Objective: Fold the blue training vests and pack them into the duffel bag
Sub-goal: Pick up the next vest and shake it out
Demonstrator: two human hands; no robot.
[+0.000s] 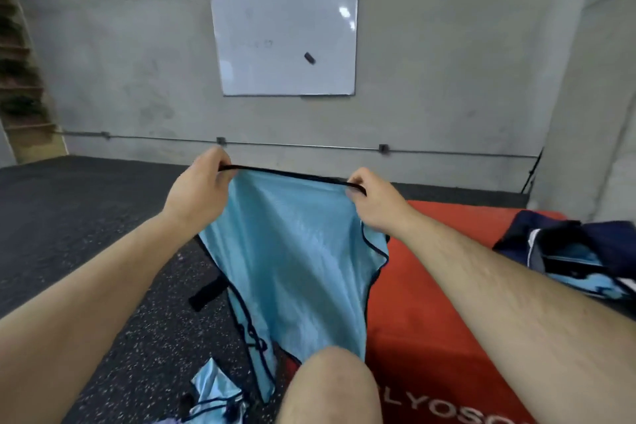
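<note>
A person holds a blue training vest [296, 251] up in front of them by its black-trimmed top edge, which is pulled taut between the two hands. The left hand [203, 186] has its grip clenched on the left end of the trim, fingers curled round it. The right hand [375, 203] pinches the right end in the same way. The vest hangs down from that edge, its lower part falling in front of the person's bare knee [330, 382]. It partly overlaps the near edge of a red padded box [447, 286] with white lettering. On the far right of that box sits the navy duffel bag [585, 234], open, with light blue cloth [581, 274] showing inside it. More crumpled blue vests [213, 392] lie on the dark speckled floor [86, 217] just left of the knee. A whiteboard [285, 34] hangs on the grey wall ahead.
</note>
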